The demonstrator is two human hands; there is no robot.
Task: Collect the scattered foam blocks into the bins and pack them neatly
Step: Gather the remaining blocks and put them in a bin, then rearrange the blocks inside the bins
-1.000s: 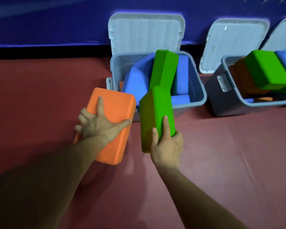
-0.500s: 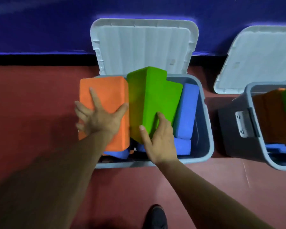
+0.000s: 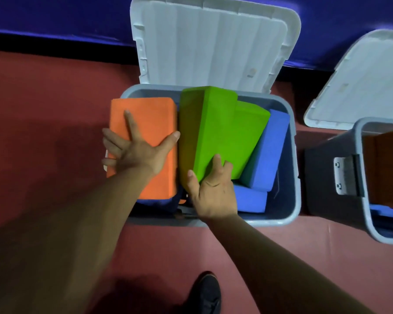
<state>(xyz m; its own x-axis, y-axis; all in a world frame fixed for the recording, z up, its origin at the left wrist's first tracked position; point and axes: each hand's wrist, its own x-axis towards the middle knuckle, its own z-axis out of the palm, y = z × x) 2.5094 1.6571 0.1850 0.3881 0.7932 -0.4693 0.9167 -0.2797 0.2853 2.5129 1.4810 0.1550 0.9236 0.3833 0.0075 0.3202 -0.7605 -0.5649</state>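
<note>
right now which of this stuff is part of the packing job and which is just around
In the job: orange block held by the left hand; green block gripped by the right hand; blue blocks; near bin; second bin.
Just there: open lids; shoe; blue wall.

My left hand [image 3: 136,152] spans the orange block [image 3: 150,114], thumb on its right edge and outer fingers hooked over its left, holding it over the left side of the open grey bin [image 3: 293,177]. My right hand [image 3: 211,191] pinches the near end of the green block [image 3: 213,128] just beside it. Blue blocks [image 3: 270,150] lie in the bin to the right.
</note>
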